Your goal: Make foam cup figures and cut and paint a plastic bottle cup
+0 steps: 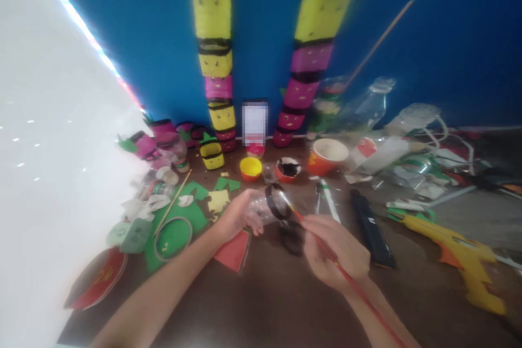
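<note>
My left hand [240, 215] is wrapped round a clear plastic bottle piece [261, 206] lying on its side, with a black painted band [278, 201] at its right end. Between the fingers of my right hand [336, 247] is a long red paintbrush [346, 272], its tip touching or very near the black band. Beyond the hands stand a small cup of yellow paint [250, 168] and an orange-red cup of black paint [287, 169]. A dark roundish shape [292, 236] shows below the bottle piece, too blurred to name.
Stacked yellow and magenta painted containers [220, 114] stand against the blue wall. On the left lie green sheets [179, 228], a tape ring [173, 238] and a red pouch [98, 277]. A paper cup [326, 156], plastic bottles [379, 103] and a yellow glue gun [457, 255] are at right.
</note>
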{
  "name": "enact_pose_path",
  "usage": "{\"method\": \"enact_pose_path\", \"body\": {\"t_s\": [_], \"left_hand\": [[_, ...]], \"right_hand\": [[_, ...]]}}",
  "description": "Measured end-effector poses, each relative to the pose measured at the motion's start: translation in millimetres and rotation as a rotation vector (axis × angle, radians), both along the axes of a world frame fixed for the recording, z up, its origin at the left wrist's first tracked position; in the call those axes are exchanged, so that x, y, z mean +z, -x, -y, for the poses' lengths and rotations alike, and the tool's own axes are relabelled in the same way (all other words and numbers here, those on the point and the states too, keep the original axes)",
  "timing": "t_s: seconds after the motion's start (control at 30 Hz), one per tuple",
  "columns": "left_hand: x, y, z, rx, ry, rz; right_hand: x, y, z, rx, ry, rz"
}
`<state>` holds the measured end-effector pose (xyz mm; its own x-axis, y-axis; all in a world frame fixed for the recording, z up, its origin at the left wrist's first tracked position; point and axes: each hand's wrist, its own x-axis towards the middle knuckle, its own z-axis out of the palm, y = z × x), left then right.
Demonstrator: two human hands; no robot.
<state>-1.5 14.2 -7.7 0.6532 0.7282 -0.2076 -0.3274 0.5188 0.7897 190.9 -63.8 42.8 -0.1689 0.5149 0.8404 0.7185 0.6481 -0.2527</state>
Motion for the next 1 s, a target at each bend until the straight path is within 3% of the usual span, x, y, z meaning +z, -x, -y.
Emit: {"method": "enact_pose_path", "body": {"t_s": [0.2, 0.77, 1.0], "left_hand": [[-1.4, -0.8, -1.5, 0.006, 0.021, 0.026], [2.4, -1.2, -1.2, 0.013, 0.056, -0.007], [4.6, -2.5, -0.8, 0.038, 0.078, -0.019]], "right_hand": [[-6.2, -2.2, 0.6, -0.062, -0.003, -0.005], [-5.8, -2.7, 0.6, -0.002, -0.017, 0.021], [-6.1, -1.4, 1.8, -0.047, -0.028, -0.024]]}}
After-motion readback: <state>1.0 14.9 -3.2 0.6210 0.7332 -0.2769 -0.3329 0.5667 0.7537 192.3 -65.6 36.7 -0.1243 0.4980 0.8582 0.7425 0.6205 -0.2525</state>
